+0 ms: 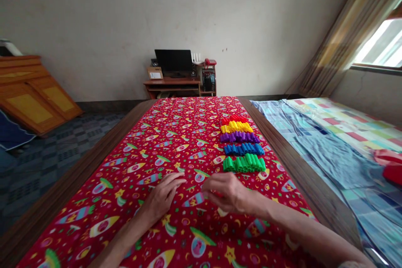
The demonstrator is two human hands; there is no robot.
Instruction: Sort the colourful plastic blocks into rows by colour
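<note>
My left hand rests low over the red printed cloth, fingers stretched forward with nothing in them. To its right, my right hand is loosely bent above the cloth, thumb apart from the fingers, and no object shows in it. Just beyond my right hand lies a row of short green tubes. Behind the green row come rows of blue tubes, purple tubes, yellow tubes and red tubes, all lying side by side near the cloth's right edge.
Dark wooden table edges flank the cloth. A bed with a checked cover stands at the right. Against the far wall is a desk with a monitor and a red telephone. A wooden cabinet stands left.
</note>
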